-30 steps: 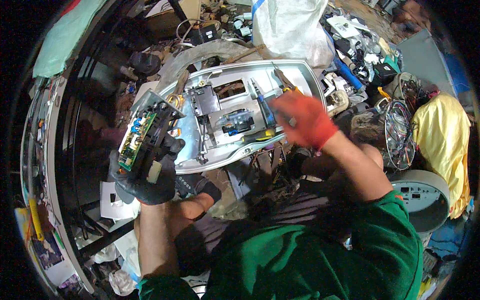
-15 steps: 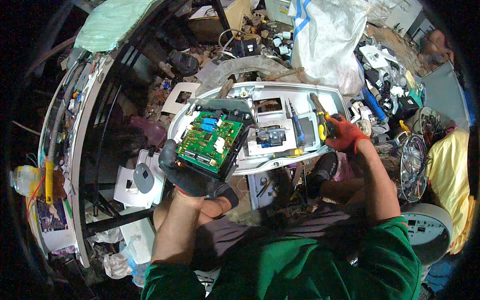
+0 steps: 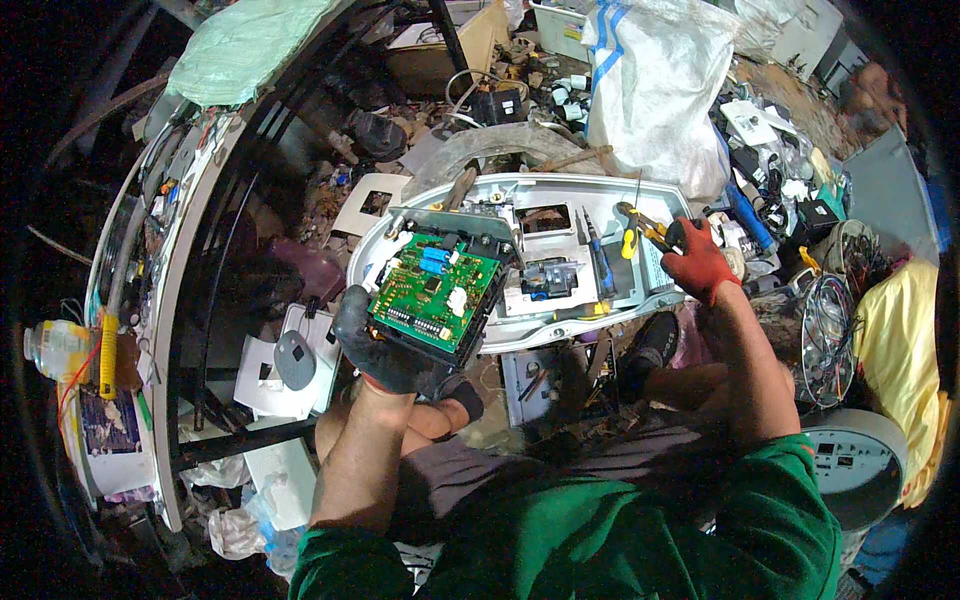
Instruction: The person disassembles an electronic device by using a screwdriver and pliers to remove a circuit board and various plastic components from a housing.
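My left hand (image 3: 385, 345), in a dark glove, is closed on the lower left edge of a black housing that carries a green circuit board (image 3: 432, 290). Two blue cylindrical parts and a white blob show on the board, which tilts over the left end of a white plastic casing (image 3: 590, 318). At the casing's right end my right hand (image 3: 697, 257), gloved in red, has its fingers closed around the end of yellow-and-black pliers (image 3: 655, 232). A blue-and-black screwdriver (image 3: 600, 262) lies in the casing, beside a dark mechanical part (image 3: 550, 278).
A white sack (image 3: 660, 100) stands behind the casing, with heaped electronic scrap (image 3: 775, 170) to its right. At left is a metal frame (image 3: 185, 300). A round grey housing (image 3: 855, 465) and a yellow sack (image 3: 900, 370) are at right. A grey tray (image 3: 528, 385) lies between my legs.
My right hand has shifted slightly right and up, and the pliers have turned, their handles now spread apart. The board in my left hand sits a little further right and lower in view.
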{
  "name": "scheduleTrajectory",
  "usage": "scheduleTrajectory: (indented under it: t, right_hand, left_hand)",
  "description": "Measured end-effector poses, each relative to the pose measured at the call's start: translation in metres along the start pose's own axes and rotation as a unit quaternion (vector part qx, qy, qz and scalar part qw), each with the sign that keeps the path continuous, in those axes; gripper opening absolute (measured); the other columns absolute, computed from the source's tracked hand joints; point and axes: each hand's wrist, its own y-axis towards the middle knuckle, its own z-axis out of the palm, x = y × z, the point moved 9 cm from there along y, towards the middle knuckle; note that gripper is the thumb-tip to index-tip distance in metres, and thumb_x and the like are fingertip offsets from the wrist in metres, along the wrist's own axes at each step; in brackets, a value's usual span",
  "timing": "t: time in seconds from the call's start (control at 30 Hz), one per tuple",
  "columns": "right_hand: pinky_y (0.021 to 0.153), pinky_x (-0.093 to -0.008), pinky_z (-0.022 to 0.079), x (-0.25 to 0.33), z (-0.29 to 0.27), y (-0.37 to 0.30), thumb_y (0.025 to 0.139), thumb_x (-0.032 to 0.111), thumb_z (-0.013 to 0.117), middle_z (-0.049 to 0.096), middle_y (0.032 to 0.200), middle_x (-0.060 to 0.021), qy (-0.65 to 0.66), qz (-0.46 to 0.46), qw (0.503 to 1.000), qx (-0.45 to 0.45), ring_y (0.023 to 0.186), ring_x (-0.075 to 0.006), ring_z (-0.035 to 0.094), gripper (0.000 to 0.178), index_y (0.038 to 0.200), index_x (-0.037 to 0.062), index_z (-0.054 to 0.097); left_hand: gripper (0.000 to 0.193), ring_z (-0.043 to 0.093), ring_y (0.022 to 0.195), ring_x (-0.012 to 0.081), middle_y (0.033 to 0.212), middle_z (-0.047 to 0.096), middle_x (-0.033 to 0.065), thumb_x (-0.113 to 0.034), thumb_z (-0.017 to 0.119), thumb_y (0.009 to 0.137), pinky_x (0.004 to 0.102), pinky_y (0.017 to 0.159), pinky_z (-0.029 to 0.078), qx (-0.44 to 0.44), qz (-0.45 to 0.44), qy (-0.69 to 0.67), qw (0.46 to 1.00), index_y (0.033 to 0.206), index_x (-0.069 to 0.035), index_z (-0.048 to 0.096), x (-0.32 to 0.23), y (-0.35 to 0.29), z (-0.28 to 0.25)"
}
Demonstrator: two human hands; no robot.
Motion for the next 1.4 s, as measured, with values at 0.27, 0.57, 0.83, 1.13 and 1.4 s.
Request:
scheduleTrajectory:
  t: [0.27,0.57,0.83,1.13,1.4]
  right_hand:
    - [0.09,-0.0524,0.051,0.008,0.022,-0.005,0.071,0.021,0.064,0.049,0.122,-0.0287,-0.135,0.012,0.99,0.028,0.103,-0.0497,0.059,0.05,0.117,0.0058,0.052]
    - [0.088,-0.0507,0.05,0.015,0.034,-0.007,0.08,0.025,0.064,0.052,0.12,-0.0274,-0.12,0.048,0.992,-0.009,0.102,-0.0466,0.06,0.053,0.124,0.0009,0.048]
    - [0.093,-0.0392,0.049,-0.031,0.023,-0.006,0.08,0.033,0.069,0.066,0.115,-0.0237,0.167,0.095,0.981,0.021,0.106,-0.0321,0.065,0.058,0.123,-0.0031,0.053]
    - [0.067,-0.0396,0.058,0.018,-0.031,-0.046,0.091,0.014,0.063,0.066,0.106,-0.0114,0.546,0.03,0.834,0.072,0.089,-0.0263,0.069,0.037,0.124,0.0014,0.052]
    - [0.103,-0.0386,0.042,0.143,0.011,-0.106,0.087,0.01,0.067,0.06,0.119,-0.0088,0.46,-0.106,0.815,0.337,0.114,-0.0212,0.058,0.04,0.124,0.0034,0.051]
  left_hand:
    - [0.079,0.051,0.126,0.0344,0.142,0.048,0.0189,-0.056,0.05,0.089,0.0506,0.107,0.042,0.044,-0.018,-0.047,0.998,0.145,-0.002,0.039,0.0,0.003,0.009]
    - [0.08,0.049,0.128,0.038,0.144,0.045,0.0215,-0.055,0.051,0.089,0.0543,0.107,0.04,0.053,-0.007,-0.069,0.996,0.146,-0.001,0.038,-0.002,0.007,0.013]
    - [0.081,0.047,0.129,0.0411,0.146,0.043,0.0239,-0.054,0.053,0.088,0.0576,0.108,0.039,0.056,0.023,-0.107,0.992,0.146,0.0,0.037,-0.023,0.006,-0.002]
    - [0.082,0.046,0.13,0.0446,0.146,0.041,0.0262,-0.053,0.054,0.087,0.0608,0.108,0.037,0.067,0.052,-0.119,0.989,0.146,0.001,0.038,-0.058,0.01,-0.023]
    - [0.079,0.057,0.118,0.034,0.134,0.056,0.0188,-0.06,0.049,0.087,0.0493,0.101,0.046,0.013,0.04,0.052,0.998,0.139,-0.001,0.049,-0.049,0.022,-0.032]
